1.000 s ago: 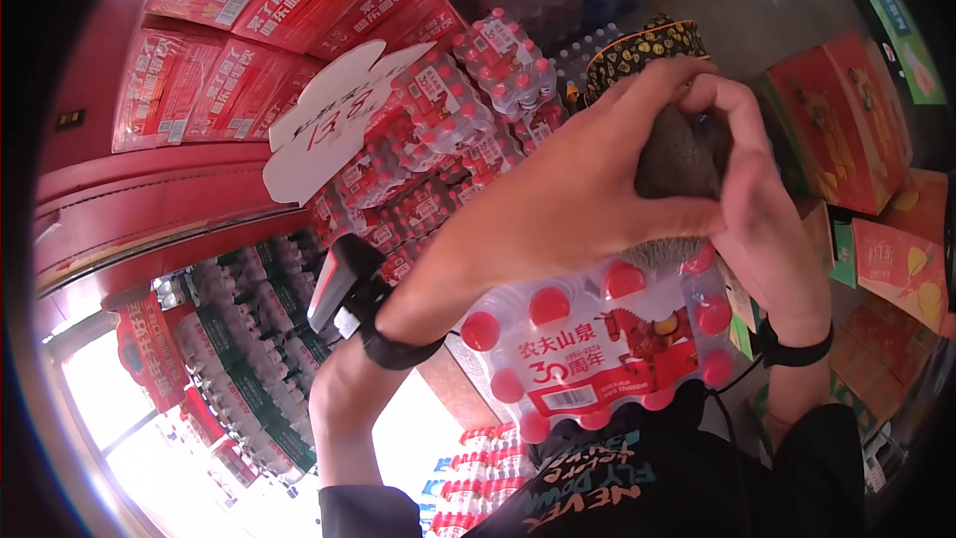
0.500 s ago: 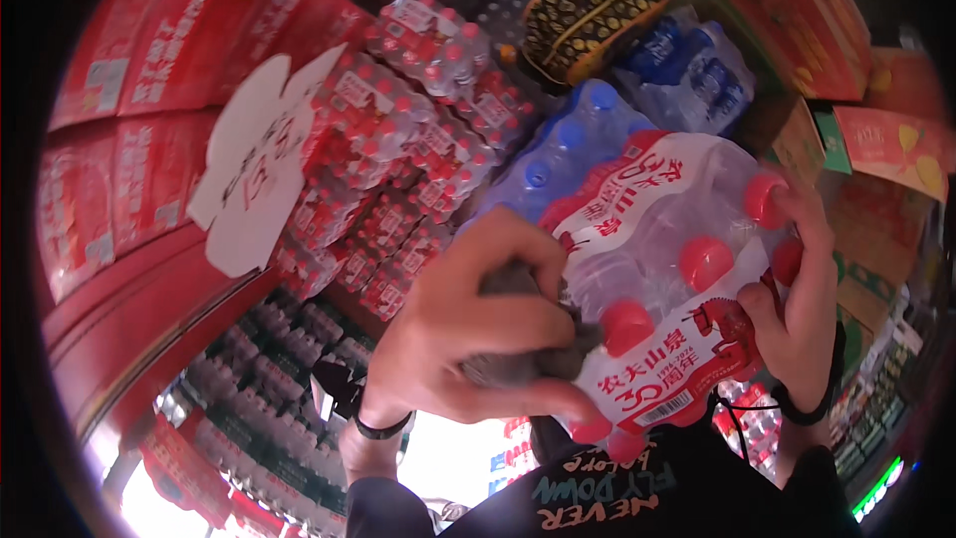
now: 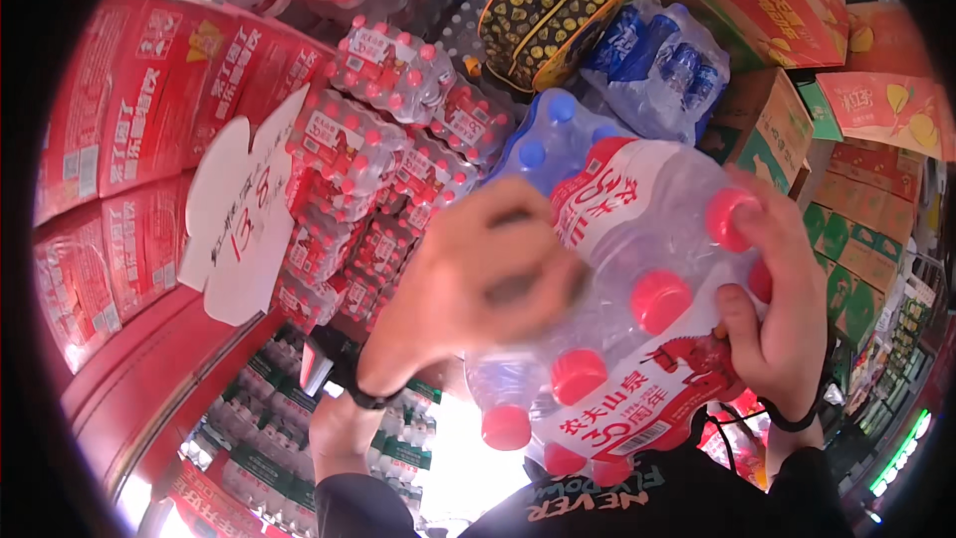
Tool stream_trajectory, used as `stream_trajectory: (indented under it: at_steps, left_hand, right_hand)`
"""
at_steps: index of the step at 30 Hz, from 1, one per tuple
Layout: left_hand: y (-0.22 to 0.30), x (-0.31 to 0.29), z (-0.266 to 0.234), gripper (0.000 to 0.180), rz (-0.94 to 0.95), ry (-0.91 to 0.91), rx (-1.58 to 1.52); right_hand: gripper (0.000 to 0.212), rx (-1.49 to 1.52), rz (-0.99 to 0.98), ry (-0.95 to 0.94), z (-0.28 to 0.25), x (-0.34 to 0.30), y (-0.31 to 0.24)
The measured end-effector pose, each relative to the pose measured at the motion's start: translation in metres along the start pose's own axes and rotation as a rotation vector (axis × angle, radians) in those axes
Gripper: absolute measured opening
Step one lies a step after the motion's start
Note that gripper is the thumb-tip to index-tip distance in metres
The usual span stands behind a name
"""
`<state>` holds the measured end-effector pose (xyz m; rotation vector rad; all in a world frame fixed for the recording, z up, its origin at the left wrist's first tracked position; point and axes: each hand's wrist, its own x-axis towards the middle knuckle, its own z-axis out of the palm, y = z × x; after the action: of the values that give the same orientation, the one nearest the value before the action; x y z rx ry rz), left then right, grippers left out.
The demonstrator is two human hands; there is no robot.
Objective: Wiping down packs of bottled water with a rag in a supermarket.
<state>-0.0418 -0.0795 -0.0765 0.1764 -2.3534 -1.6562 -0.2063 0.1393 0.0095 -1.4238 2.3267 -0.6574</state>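
A shrink-wrapped pack of clear water bottles with red caps [image 3: 622, 294] is tilted up close to my chest. My right hand [image 3: 782, 304] grips its right end, thumb on the printed wrap and fingers round a red cap. Over the pack's left side, my left hand [image 3: 478, 279] is closed and smeared by motion. Bits of a dark grey rag [image 3: 513, 287] show between its fingers; most of the rag is hidden in the fist.
Left of the pack, red-capped bottle packs [image 3: 344, 144] stand stacked behind a white handwritten sign [image 3: 239, 214]. Red cartons [image 3: 149, 110] line the left. Beyond are a blue-capped pack [image 3: 553, 130], a black-and-yellow patterned bag [image 3: 548, 15] and a blue-labelled pack [image 3: 662, 65]. Cartons [image 3: 767, 0] fill the right.
My left hand has closed further over the rag and lifted off the pack's left end, uncovering bottles and caps there. The pack has shifted slightly left, with my right hand still on it.
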Motion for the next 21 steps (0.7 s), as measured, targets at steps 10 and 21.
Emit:
stream_trajectory:
  at_steps: [10,21]
  left_hand:
    - [0.013,0.037,0.012,0.005,0.024,-0.036,-0.050]
    - [0.025,0.094,0.023,0.011,0.113,-0.137,0.023]
  right_hand:
    - [0.051,0.084,-0.005,0.004,-0.013,-0.003,0.011]
    - [0.045,0.267,-0.009,0.023,-0.018,-0.002,0.023]
